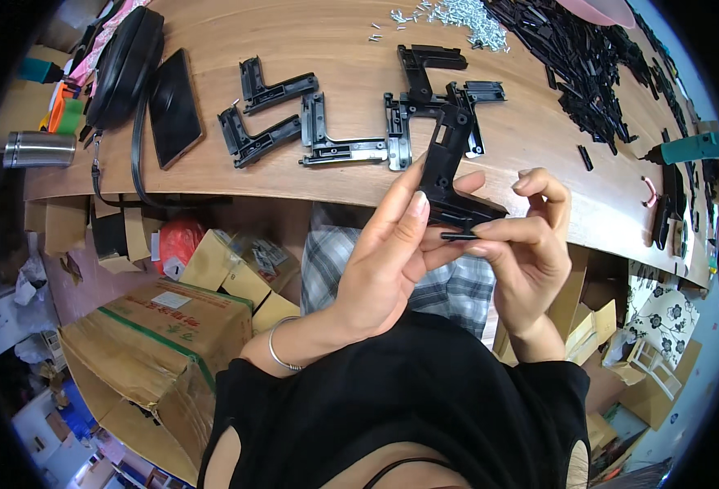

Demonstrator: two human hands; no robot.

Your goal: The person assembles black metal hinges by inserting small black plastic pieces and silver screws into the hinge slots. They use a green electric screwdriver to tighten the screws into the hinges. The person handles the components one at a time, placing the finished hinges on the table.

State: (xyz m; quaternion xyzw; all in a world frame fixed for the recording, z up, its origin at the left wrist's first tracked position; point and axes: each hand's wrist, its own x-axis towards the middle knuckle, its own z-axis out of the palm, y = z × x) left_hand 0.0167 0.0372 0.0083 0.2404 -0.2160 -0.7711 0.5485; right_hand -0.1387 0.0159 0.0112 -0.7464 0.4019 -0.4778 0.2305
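Observation:
My left hand point(388, 257) grips a black L-shaped plastic housing point(443, 173) with slots and screw holes, its long arm pointing away from me. Fingertips of my right hand point(534, 240) pinch a thin black plastic strip point(457, 236) against the housing's short arm. Whether the strip is seated in the housing, I cannot tell. Similar L-shaped housings lie on the table just beyond my hands: one at the left point(257, 140), one in the middle point(343, 151), one at the back point(426, 69). Several more lie around them, some touching or overlapping.
Silver screws point(477, 23) and a heap of small black plastic pieces point(579, 65) lie at the back. A phone point(175, 110), black case point(127, 69) and steel cup point(41, 150) are at left. A teal power screwdriver point(692, 149) is at right. Cardboard boxes point(172, 326) stand below the table point(204, 33).

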